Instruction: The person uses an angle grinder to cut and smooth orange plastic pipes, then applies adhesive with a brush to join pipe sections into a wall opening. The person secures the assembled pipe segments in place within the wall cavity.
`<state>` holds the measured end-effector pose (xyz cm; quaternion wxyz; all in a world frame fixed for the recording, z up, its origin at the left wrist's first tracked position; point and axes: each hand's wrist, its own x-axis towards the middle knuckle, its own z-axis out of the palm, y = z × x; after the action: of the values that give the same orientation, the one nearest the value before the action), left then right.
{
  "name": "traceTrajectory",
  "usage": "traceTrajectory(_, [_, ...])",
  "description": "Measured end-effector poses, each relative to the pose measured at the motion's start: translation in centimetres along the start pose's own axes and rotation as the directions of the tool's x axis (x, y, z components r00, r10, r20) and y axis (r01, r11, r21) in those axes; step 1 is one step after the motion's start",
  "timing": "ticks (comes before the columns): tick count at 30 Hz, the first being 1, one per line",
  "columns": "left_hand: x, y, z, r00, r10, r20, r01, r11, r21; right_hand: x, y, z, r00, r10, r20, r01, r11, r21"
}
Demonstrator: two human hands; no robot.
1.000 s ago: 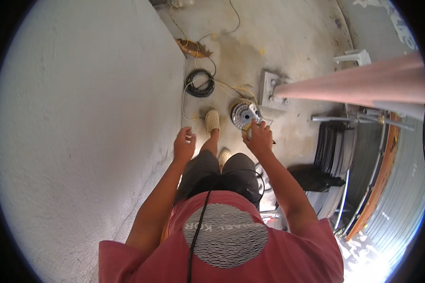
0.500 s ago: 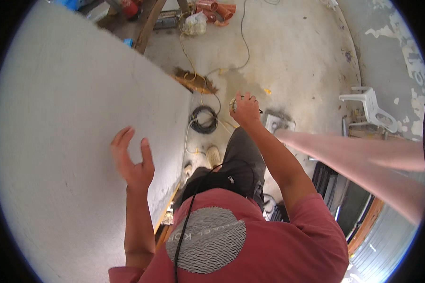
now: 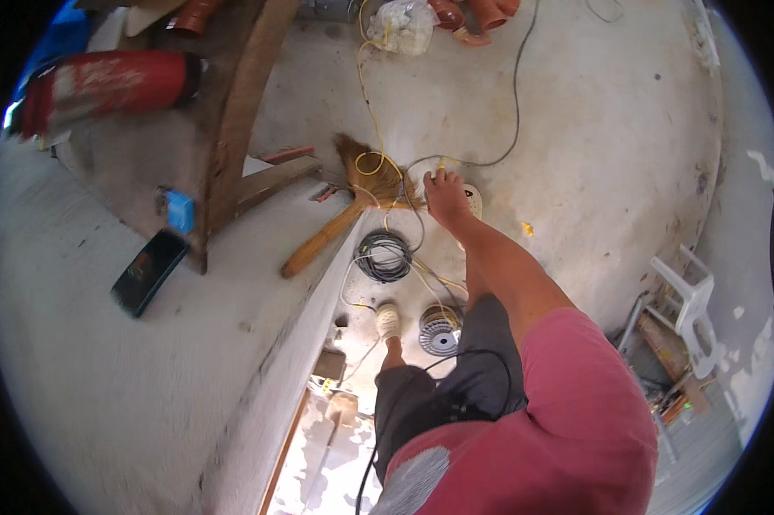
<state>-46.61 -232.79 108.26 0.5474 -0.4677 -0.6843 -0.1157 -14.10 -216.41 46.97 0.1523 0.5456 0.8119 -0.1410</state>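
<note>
My right hand (image 3: 445,196) reaches forward over the floor beside my light perforated shoe (image 3: 473,202). Its fingers curl downward, and whatever they may hold is hidden beneath them. A straw broom (image 3: 371,176) lies just left of this hand, its wooden handle pointing toward the grey wall. Close by, yellow and dark cords (image 3: 377,94) cross the bristles. Nearer to me sits a coil of black cable (image 3: 383,256). My left hand is out of the picture.
A wooden structure (image 3: 250,77) stands at far left, with a blurred red cylinder (image 3: 112,81), a blue item (image 3: 179,211) and a dark flat rectangular item (image 3: 150,273). Near my legs is a cable reel (image 3: 439,336). A white plastic chair (image 3: 696,313) is right; orange pipe fittings (image 3: 481,13) lie ahead.
My view has swung left and forward. The left hand has gone out of the picture. My right hand held a round, pale-rimmed thing earlier; that is now hidden.
</note>
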Motion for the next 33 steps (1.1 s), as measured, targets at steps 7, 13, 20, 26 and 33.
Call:
traceTrajectory(7, [-12.3, 3.4, 4.1, 0.873, -0.097, 0.478, 0.198, 0.966, -0.165, 14.3, 1.2, 6.8, 0.991, -0.132, 0.013, 0.133, 0.983, -0.123])
traceTrajectory(13, [-16.8, 5.4, 6.9, 0.733, -0.103, 0.673, 0.244, 0.963, -0.118, 23.5, -0.8, 12.5, 0.971, -0.216, -0.105, 0.198, 0.967, -0.160])
traceTrajectory(20, [-20.6, 6.1, 9.7, 0.623, -0.116, 0.774, 0.262, 0.963, -0.066, 32.0, -5.8, 18.2, 0.979, -0.196, -0.054, 0.187, 0.972, -0.141])
traceTrajectory(26, [-22.6, 6.5, 11.2, 0.550, -0.125, 0.826, 0.264, 0.964, -0.030, 36.5, -3.9, 21.7, 0.996, -0.080, -0.033, 0.075, 0.990, -0.121])
traceTrajectory(33, [-23.9, 6.6, 11.5, 0.524, -0.137, 0.841, 0.257, 0.967, -0.003, 37.9, -1.4, 18.8, 0.998, -0.014, 0.057, 0.019, 0.997, -0.074])
